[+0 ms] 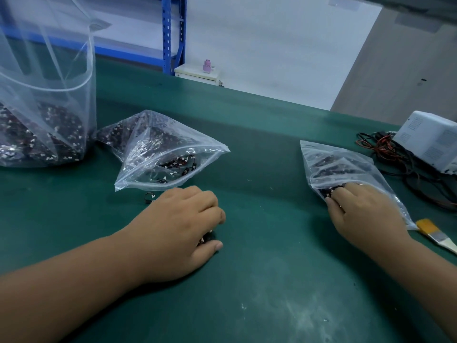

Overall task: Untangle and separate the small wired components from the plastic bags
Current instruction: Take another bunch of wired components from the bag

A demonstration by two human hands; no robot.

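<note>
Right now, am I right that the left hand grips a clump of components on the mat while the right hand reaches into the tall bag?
Not quite: the head view shows the right hand reaching into the small flat bag at the right, not the tall bag. The left hand does grip a clump of components on the mat.

A green-topped table point(272, 149) stands before blue metal shelving point(167, 33) and a low white cabinet point(195, 73).

You're at a factory-style workbench: green bench mat point(272, 268), blue slotted steel shelving point(167, 33) behind, bulk plastic bags point(49, 70) of small wired components point(180, 167), white box unit point(430, 139), red and black cables point(393, 159), brush point(435, 233).
</note>
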